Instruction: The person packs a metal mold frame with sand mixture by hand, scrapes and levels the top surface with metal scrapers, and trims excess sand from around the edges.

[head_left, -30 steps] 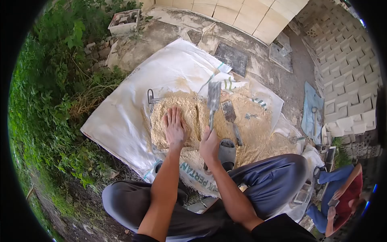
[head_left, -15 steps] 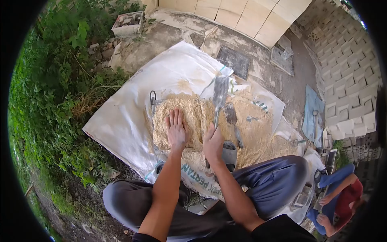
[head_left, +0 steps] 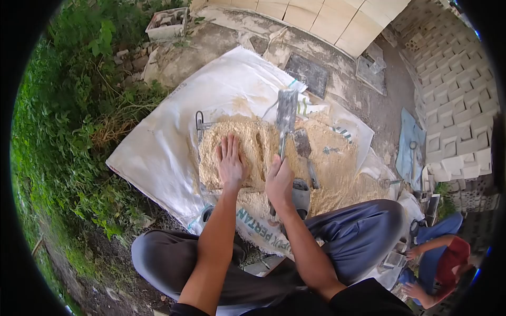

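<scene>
My left hand (head_left: 231,166) lies flat, fingers stretched out, on a heap of damp-looking yellowish sand-like material (head_left: 211,150). The heap fills and covers a metal mould (head_left: 200,124), whose looped wire handle shows at the far left corner. A long groove runs down the heap right of that hand. My right hand (head_left: 279,183) is wrapped round the handle of a trowel (head_left: 286,113); its flat grey blade points away from me and looks slightly blurred. A second flat-bladed tool (head_left: 302,143) rests on the loose material to the right. Near my right wrist stands a grey cup-like container (head_left: 300,196).
A white woven sack (head_left: 158,139) lies under the work. Green plants (head_left: 63,131) border the left. Dark square slabs (head_left: 307,73) lie beyond the sack, and patterned blocks (head_left: 448,105) are stacked at right. Another person in a red shirt (head_left: 453,260) sits at lower right.
The trowel has shifted slightly left and its blade stands a little more upright. My left hand remains flat on the heap. The other person's arms have moved.
</scene>
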### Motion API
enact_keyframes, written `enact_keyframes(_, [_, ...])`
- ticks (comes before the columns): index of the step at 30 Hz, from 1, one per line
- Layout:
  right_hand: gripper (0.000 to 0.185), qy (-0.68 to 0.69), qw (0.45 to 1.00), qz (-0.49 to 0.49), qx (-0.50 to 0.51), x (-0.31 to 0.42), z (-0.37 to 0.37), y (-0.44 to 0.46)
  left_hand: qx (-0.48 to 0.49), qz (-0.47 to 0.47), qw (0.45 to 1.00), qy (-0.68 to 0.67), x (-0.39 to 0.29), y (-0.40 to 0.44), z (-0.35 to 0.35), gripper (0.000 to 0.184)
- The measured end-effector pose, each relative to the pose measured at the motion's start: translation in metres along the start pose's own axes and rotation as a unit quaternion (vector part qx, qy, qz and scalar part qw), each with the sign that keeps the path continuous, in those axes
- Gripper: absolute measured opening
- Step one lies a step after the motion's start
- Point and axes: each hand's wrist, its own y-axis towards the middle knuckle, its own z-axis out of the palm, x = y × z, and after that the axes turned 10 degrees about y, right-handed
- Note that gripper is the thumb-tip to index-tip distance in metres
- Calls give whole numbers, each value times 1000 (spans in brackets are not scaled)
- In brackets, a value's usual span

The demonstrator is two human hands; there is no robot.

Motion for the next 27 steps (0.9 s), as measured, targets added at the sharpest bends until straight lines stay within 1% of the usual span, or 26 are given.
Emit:
enact_keyframes(2, [39,24,1000,-14,-7,-7,4,2,8,-2,1000,9,-1,-1,-3,49])
enact_keyframes(3, [39,25,1000,-14,-7,-30,12,-2,8,0,1000,17,-2,0,-5,49])
enact_keyframes(4, [39,-45,998,17,45,-67,25,-8,2,0,1000,17,-2,0,-5,49])
enact_keyframes(5, [39,-113,988,46,93,-85,31,-11,18,-5,1000,10,0,-1,0,52])
enact_keyframes(6, [39,-109,990,35,88,-82,28,-13,33,-11,999,4,0,1,2,54])
enact_keyframes(7, [39,-119,987,49,93,-76,27,-13,21,-10,1000,5,1,4,0,54])
enact_keyframes(9, [40,-131,984,64,99,-66,23,-11,36,-12,999,13,0,1,1,54])
enact_keyframes(11, [40,-18,1000,13,21,-47,17,-9,30,-3,999,23,1,4,4,54])
enact_keyframes(14, [38,3,1000,8,6,-1,3,-2,28,-7,999,14,0,0,5,54])
enact_keyframes(17, [35,33,999,15,1,-16,11,-3,21,-3,999,27,2,-1,2,50])
enact_keyframes(18, [35,37,999,13,0,-40,18,-8,27,-6,999,22,2,-1,4,49])
enact_keyframes(19, [35,-36,999,-31,6,-78,28,-19,28,-8,999,15,1,2,5,49])
enact_keyframes(20, [35,-72,996,-58,8,-86,28,-18,19,-8,1000,14,-4,3,6,49])
enact_keyframes(21, [34,-108,990,-85,8,-85,25,-18,12,-8,999,41,-10,3,6,50])
enact_keyframes(22, [34,-102,994,-19,46,-84,24,-15,5,-6,998,70,-13,7,8,50])
enact_keyframes(23, [34,-97,990,48,86,-84,22,-11,-2,-6,998,70,-16,15,13,50])
enact_keyframes(24, [34,-97,990,49,85,-77,19,-9,41,59,996,51,-19,17,18,51])
enact_keyframes(25, [34,-63,995,43,66,-62,16,-7,86,127,988,31,-21,19,18,52])
enact_keyframes(26, [35,-30,998,36,49,-47,13,-2,101,147,984,10,-20,20,19,52])
enact_keyframes(27, [35,-31,998,39,49,-29,9,2,104,147,984,9,-17,21,19,52])
